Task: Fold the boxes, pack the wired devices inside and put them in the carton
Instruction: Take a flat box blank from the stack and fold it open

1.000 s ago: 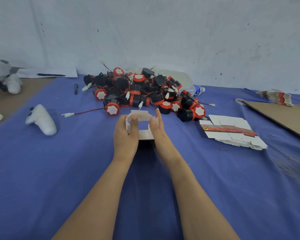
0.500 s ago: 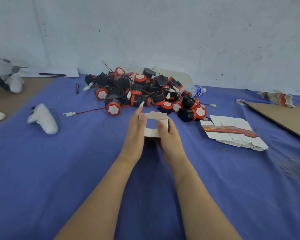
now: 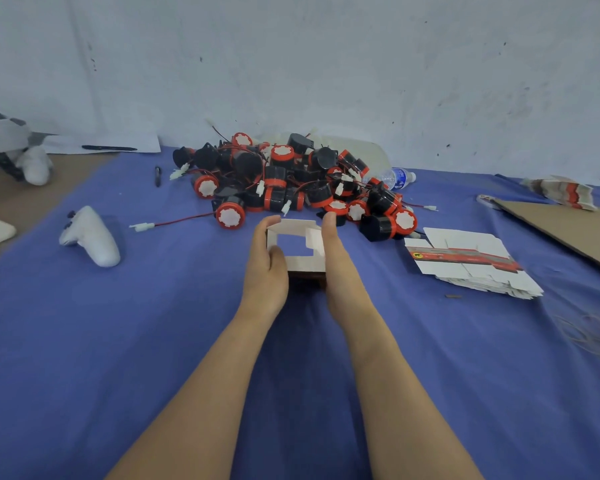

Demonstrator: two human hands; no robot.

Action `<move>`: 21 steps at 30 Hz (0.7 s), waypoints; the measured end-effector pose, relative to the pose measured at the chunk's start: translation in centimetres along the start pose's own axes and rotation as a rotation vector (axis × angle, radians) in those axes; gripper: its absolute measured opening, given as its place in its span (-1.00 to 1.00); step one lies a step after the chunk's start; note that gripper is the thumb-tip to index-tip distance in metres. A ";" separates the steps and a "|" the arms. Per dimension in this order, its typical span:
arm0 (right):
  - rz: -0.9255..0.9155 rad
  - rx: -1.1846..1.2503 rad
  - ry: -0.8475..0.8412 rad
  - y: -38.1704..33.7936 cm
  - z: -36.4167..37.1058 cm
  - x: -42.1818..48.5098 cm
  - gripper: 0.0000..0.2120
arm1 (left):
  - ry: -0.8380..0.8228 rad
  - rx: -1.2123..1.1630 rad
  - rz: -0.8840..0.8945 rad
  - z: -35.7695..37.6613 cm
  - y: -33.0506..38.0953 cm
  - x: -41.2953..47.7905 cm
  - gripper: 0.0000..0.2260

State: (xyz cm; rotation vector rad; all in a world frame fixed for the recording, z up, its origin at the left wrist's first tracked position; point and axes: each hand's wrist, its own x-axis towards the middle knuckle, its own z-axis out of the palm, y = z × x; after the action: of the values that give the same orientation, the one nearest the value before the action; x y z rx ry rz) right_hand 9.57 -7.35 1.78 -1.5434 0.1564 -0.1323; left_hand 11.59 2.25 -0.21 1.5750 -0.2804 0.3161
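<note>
A small white cardboard box (image 3: 302, 263) stands opened into a square tube on the blue cloth, and the cloth shows through it. My left hand (image 3: 265, 268) holds its left side with the thumb curled over the rim. My right hand (image 3: 338, 261) presses flat against its right side, fingers straight. Just behind lies a heap of black and red wired devices (image 3: 291, 181) with white connectors. A stack of flat unfolded boxes (image 3: 471, 263) lies to the right. A brown carton flap (image 3: 575, 230) shows at the far right.
A white controller (image 3: 90, 237) lies left on the blue cloth (image 3: 118, 341). A pen (image 3: 157, 175), a water bottle (image 3: 394, 177) and paper (image 3: 101, 143) sit near the wall. More flat boxes (image 3: 561, 192) lie at the back right. A white headset (image 3: 11, 147) is at the far left.
The box has been squared up from a skewed shape into an open tube. Both hands shifted slightly and now flank its two sides.
</note>
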 end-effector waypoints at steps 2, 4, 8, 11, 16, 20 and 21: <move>0.045 0.011 0.058 -0.6 -0.2 0.2 -0.12 | -0.009 0.021 0.035 0.4 0.2 -0.2 -0.59; 0.076 0.062 0.047 -0.8 -0.8 0.2 -0.23 | -0.013 0.051 0.053 0.7 0.4 -0.4 -0.56; 0.098 0.114 -0.146 -0.5 -2.6 -0.1 -0.52 | -0.009 0.014 0.027 0.5 1.0 -0.5 -0.57; -0.007 0.033 -0.151 -0.3 -2.9 -0.2 -0.52 | -0.033 -0.115 -0.016 0.4 1.4 -0.4 -0.63; -0.130 -0.043 -0.102 0.1 -2.2 -0.2 -0.57 | -0.063 0.062 0.055 0.2 1.2 -0.6 -0.57; -0.132 -0.079 -0.100 0.0 -2.2 -0.2 -0.56 | -0.044 0.153 0.077 0.3 0.9 -0.5 -0.51; -0.139 -0.066 -0.098 0.0 -2.1 -0.3 -0.55 | -0.040 0.157 0.076 0.3 0.9 -0.5 -0.50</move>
State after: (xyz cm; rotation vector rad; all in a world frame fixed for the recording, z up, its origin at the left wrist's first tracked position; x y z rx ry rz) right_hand 8.89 -9.32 1.78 -1.6226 -0.0239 -0.1624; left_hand 10.76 1.89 0.41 1.7291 -0.3540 0.3735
